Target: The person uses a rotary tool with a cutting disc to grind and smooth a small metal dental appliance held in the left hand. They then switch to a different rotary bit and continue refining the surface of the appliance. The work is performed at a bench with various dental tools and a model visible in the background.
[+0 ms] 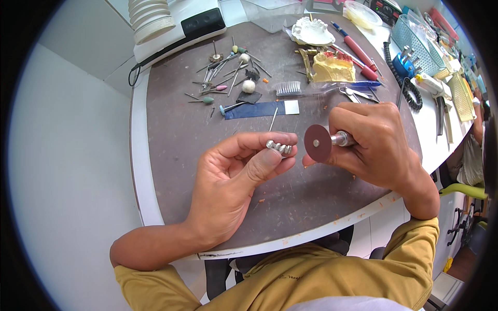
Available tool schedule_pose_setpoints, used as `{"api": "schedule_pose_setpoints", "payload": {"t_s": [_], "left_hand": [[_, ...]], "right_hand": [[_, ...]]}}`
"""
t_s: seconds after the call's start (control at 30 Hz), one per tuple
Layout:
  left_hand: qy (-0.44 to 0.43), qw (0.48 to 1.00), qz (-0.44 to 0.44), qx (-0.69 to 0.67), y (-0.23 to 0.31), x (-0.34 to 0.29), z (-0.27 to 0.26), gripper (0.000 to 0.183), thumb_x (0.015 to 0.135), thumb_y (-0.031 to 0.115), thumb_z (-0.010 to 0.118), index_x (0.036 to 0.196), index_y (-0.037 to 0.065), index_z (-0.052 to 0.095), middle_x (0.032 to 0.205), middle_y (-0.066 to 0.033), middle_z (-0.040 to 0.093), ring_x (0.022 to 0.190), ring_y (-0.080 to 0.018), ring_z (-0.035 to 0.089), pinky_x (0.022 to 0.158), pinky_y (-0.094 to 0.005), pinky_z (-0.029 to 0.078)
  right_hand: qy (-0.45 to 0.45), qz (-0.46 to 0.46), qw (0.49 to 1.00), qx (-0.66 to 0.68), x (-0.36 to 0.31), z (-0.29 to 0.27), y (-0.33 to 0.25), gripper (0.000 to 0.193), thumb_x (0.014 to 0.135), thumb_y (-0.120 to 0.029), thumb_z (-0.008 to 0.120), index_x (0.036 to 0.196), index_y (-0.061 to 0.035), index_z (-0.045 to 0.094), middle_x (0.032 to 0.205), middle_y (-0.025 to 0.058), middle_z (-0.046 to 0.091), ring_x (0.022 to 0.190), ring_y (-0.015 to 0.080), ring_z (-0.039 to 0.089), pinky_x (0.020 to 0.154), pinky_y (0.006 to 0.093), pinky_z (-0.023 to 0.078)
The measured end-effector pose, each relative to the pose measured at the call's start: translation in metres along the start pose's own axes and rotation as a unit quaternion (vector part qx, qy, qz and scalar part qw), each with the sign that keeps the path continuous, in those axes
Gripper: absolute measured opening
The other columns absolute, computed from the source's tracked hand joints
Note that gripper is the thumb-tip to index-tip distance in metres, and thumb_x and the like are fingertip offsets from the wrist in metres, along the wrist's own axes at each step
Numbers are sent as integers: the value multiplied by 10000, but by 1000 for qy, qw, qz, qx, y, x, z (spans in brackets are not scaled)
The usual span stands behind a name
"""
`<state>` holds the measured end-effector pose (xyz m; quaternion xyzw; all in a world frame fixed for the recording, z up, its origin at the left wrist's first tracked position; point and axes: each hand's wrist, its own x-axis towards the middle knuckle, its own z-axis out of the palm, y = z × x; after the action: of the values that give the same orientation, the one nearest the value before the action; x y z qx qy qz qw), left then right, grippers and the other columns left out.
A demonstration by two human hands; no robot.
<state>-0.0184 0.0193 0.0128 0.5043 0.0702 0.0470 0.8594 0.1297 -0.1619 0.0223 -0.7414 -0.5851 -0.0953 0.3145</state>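
Between the thumb and fingers of my left hand (228, 171) is a small silvery metal dental bridge (279, 147), a row of joined tooth shapes. My right hand (371, 142) is wrapped round a rotary handpiece (343, 138). On its tip sits a dark red cutting disc (317, 143), its flat face toward me. The disc is just right of my left fingertips, apart from the metal piece. Beyond my left hand, a thin metal pin (273, 119) points up from behind the fingers; I cannot tell whether it lies on the table.
Several rotary burs and polishing tips (228, 72) lie scattered at the far left. A blue strip (251, 110) lies beyond my hands. Farther back are a yellow dental cast (333, 69), a white plaster cast (312, 32), a brush (289, 88) and a red-handled tool (359, 53). A blue basket (415, 44) stands far right.
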Motion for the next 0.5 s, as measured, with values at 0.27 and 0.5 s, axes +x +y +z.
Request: {"api": "schedule_pose_setpoints", "payload": {"t_s": [0.27,0.5], "left_hand": [[-9,999,2,37,-3,1,2,247,947,79,594,1168,-32,602,1194,-158,627,1088,-195,618,992,-345,507],[-16,999,-2,49,-2,-1,5,287,978,140,555,1223,-9,567,1142,-127,645,1056,-193,634,919,-366,553]], "right_hand": [[2,-4,1000,5,-1,1,0,399,652,-266,868,660,-51,532,549,69,498,448,213,499,420,322,347],[4,-3,1000,8,-1,1,-1,413,651,-285,869,660,-48,530,553,70,494,452,209,496,424,320,347]]}}
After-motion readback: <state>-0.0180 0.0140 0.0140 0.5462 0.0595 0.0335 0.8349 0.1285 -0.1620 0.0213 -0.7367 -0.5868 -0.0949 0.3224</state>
